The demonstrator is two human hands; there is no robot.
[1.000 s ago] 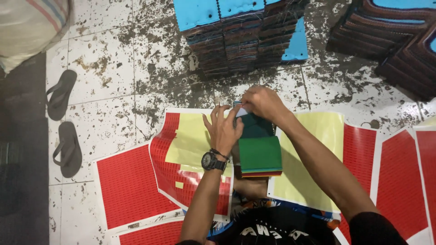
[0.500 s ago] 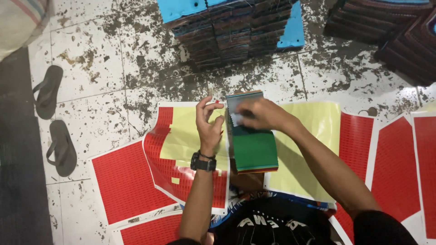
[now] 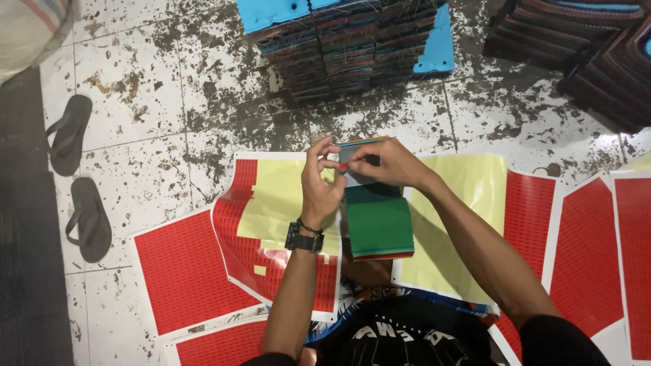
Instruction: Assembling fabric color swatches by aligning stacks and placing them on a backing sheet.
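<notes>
A stack of coloured foam pieces with a green top [image 3: 378, 224] rests in front of me, over red and yellow sticker sheets. My left hand [image 3: 320, 179], with a black watch on the wrist, pinches at the far end of the stack. My right hand [image 3: 386, 161] meets it there, fingertips closed on a small sticker or the top piece's edge; which one I cannot tell. The two hands touch at the fingertips above the stack's far end.
Red sticker sheets [image 3: 183, 271] and partly peeled yellow backing sheets [image 3: 468, 224] lie around me on a dirty tiled floor. A tall pile of blue-topped foam pieces [image 3: 339, 41] stands ahead, dark piles [image 3: 576, 47] at the far right. Two dark sandals [image 3: 78, 176] lie at the left.
My left hand has risen from beside the stack to its far end and joined the right hand's fingertips. The right hand has shifted slightly away from me.
</notes>
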